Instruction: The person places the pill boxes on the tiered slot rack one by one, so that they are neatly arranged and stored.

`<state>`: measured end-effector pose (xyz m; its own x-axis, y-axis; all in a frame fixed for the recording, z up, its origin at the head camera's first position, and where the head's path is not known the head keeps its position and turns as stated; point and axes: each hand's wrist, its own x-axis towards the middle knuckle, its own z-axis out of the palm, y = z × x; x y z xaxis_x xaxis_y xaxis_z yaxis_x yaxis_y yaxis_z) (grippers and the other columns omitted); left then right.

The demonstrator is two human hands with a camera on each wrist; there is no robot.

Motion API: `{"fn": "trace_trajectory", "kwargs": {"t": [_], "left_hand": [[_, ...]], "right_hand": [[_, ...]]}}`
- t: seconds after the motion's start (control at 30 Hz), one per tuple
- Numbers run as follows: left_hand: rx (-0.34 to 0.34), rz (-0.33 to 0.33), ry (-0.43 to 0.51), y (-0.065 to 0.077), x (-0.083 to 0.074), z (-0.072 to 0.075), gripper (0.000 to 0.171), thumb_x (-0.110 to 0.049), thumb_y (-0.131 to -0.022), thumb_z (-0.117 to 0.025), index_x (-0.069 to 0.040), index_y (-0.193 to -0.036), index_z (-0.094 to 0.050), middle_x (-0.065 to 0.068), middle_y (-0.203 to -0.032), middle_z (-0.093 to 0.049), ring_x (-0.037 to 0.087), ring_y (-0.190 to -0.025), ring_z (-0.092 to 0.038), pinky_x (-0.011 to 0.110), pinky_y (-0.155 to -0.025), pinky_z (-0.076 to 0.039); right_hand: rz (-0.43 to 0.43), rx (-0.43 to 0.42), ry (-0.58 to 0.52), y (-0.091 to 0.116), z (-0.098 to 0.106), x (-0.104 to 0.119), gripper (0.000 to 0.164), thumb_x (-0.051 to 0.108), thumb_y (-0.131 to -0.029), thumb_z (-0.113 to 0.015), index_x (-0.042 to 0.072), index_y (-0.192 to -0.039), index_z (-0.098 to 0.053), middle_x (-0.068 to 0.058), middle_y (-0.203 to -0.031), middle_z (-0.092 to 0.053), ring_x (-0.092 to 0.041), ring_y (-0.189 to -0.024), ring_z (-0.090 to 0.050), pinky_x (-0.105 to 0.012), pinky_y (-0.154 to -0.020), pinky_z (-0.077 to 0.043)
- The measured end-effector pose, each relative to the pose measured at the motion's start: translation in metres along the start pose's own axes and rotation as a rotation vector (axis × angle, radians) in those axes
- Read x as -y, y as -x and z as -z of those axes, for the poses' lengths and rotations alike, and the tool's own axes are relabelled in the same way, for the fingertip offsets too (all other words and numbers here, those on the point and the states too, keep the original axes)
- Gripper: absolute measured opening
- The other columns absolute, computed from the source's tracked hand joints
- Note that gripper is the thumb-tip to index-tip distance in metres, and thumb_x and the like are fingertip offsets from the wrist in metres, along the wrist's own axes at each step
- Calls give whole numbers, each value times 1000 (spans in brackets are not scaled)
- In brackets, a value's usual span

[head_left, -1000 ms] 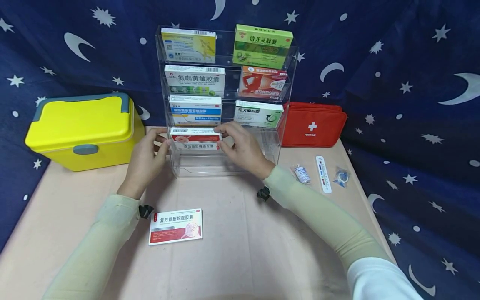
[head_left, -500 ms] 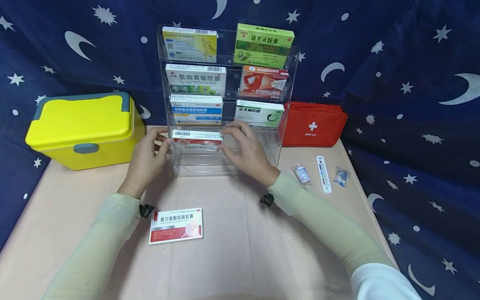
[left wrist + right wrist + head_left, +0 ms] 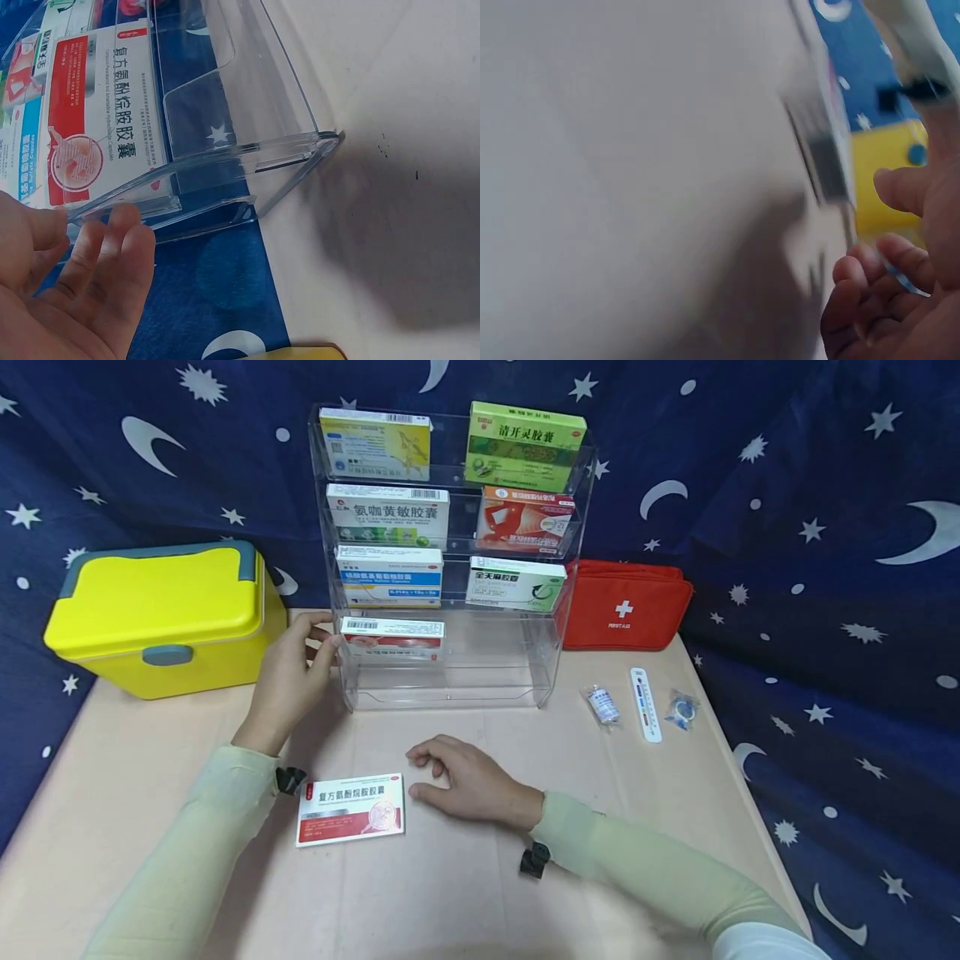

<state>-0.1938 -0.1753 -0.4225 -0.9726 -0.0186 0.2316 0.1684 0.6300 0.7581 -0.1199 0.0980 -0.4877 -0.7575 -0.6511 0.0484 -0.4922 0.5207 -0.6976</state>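
A clear acrylic display rack point(image 3: 491, 643) stands at the back of the table, with medicine boxes on its tiers. My left hand point(image 3: 288, 681) is at its left side, thumb in front and fingers behind, gripping the edge; the left wrist view shows this hand point(image 3: 82, 277) at the clear side panel. A red-and-white medicine box point(image 3: 393, 639) sits in the bottom tier at the left. On the table lies another red-and-white medicine box point(image 3: 350, 810). Just right of it hovers my right hand point(image 3: 472, 781), fingers loosely bent, holding nothing. The right wrist view is blurred.
Left of the rack is a yellow case point(image 3: 161, 618) with a grey-blue handle. A red first-aid pouch point(image 3: 626, 610) stands to the right. In front of the pouch lie a wrapped roll point(image 3: 603, 706), a white thermometer strip point(image 3: 646, 706) and a small bagged blue item point(image 3: 682, 710).
My right hand has let go of the box in the bottom tier and come down toward the box on the table. The left hand stays at the rack's side.
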Motion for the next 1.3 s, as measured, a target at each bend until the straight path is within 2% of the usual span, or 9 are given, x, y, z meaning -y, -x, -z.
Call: {"fn": "trace_trajectory", "kwargs": {"t": [0.07, 0.17, 0.33, 0.6, 0.73, 0.9, 1.0, 1.13, 1.3], "left_hand": [[3, 5, -8, 0, 0, 0, 41, -22, -105, -57, -7, -143, -52, 17, -115, -64, 34, -90, -62, 45, -76, -53], [4, 10, -17, 0, -1, 0, 41, -21, -105, -57, -7, -143, -51, 16, -114, -64, 33, -90, -62, 44, -76, -52], [5, 11, -17, 0, -1, 1, 40, -19, -105, -57, -6, -143, -51, 16, -113, -64, 32, -89, -61, 44, -75, -52], [9, 15, -23, 1, -1, 2, 40, -20, -105, -58, -7, -143, -51, 15, -114, -64, 33, -91, -61, 44, -76, -53], [10, 11, -22, 0, -1, 2, 40, -20, -105, -58, -7, -142, -52, 16, -115, -64, 34, -91, -62, 46, -77, -53], [18, 16, -24, 1, -3, 2, 41, -19, -105, -58, -7, -143, -51, 16, -115, -64, 34, -91, -62, 46, -76, -53], [26, 28, -23, 1, -3, 2, 41, -18, -105, -58, -8, -144, -51, 16, -116, -63, 34, -93, -62, 45, -77, -54], [32, 43, -17, 0, -3, 3, 42, -20, -105, -58, -8, -144, -50, 15, -117, -62, 34, -94, -61, 45, -78, -54], [32, 30, -17, -1, -1, 3, 42, -22, -105, -57, -9, -144, -51, 14, -115, -63, 33, -93, -61, 44, -77, -53]], "right_hand": [[27, 40, 44, 4, -10, 4, 46, 33, -93, -76, 13, -132, -62, 4, -105, -61, -10, -87, -56, -17, -71, -44], [56, 40, 97, 6, -20, 10, 51, 36, -92, -77, 14, -134, -61, 6, -102, -59, -6, -86, -53, -14, -67, -42], [34, 30, 163, 1, -26, 13, 57, 44, -92, -74, 14, -138, -59, 8, -104, -59, -2, -84, -49, -13, -63, -41], [32, 54, 205, -6, -28, 14, 49, 46, -92, -72, 18, -131, -62, 6, -119, -58, -3, -103, -55, -16, -76, -47], [15, 37, 185, -12, -23, 12, 47, 43, -92, -74, 17, -129, -61, 6, -115, -56, -5, -97, -53, -16, -72, -46], [23, -59, 137, -20, -16, 6, 48, 34, -90, -78, 16, -129, -56, 3, -105, -53, -7, -90, -50, -16, -67, -43], [56, -105, 84, -21, -15, 2, 47, 27, -89, -80, 16, -127, -55, 1, -104, -53, -10, -87, -52, -16, -65, -43], [107, -127, 22, -19, -17, 1, 45, 24, -89, -81, 17, -124, -54, 7, -105, -52, -10, -87, -56, -14, -64, -45], [167, -148, 20, -10, -23, 2, 44, 21, -89, -81, 17, -121, -51, 11, -108, -51, -7, -85, -57, -12, -63, -44]]}}
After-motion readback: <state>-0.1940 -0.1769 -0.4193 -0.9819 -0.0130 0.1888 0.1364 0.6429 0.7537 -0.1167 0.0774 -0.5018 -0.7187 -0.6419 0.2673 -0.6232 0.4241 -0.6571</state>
